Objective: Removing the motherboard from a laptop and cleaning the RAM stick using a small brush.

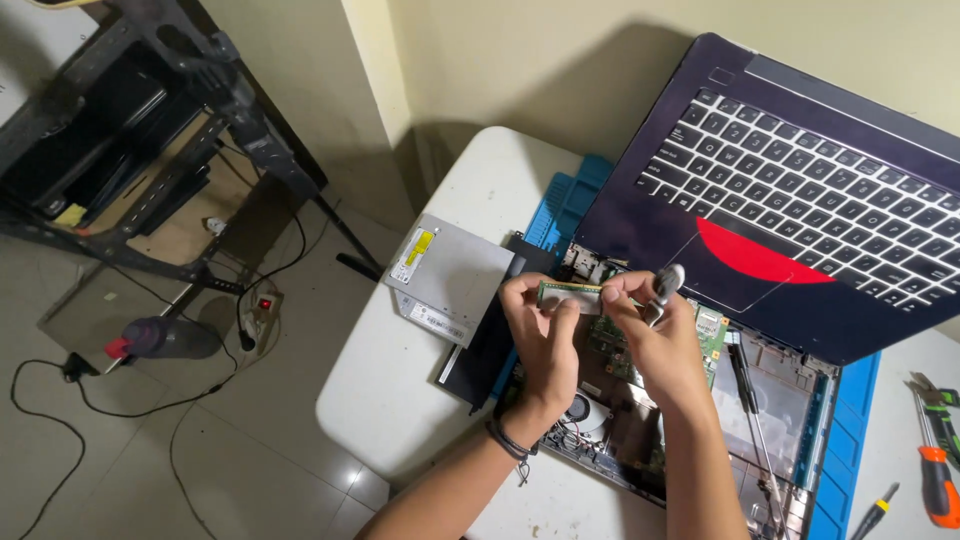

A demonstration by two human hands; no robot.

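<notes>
We hold a small green memory module [570,296] level between both hands, above the opened laptop base [690,420]. Our left hand [545,345] is clamped on the module's left end, thumb and fingers pinched on its edges. Our right hand [650,340] is closed on the module's right end and also grips a small grey tool [664,288] whose rounded head stands just above the knuckles; we cannot tell what kind of tool it is. Directly under both hands lies the exposed circuit board [705,335], with a round cooling fan [582,410] just below the left wrist, which carries a dark wristband [508,442]. Beyond the right hand, the dark keyboard panel [790,200] with a red mark below its keys is tilted up over the base. Left of the left hand, a black flat part [490,345] and a silver optical drive [448,275] rest on the white tabletop [400,400]. A blue work mat [845,440] lies beneath the laptop. Far right of the right hand, an orange-handled tool [938,480] and a small screwdriver [874,512] lie on the tabletop.
</notes>
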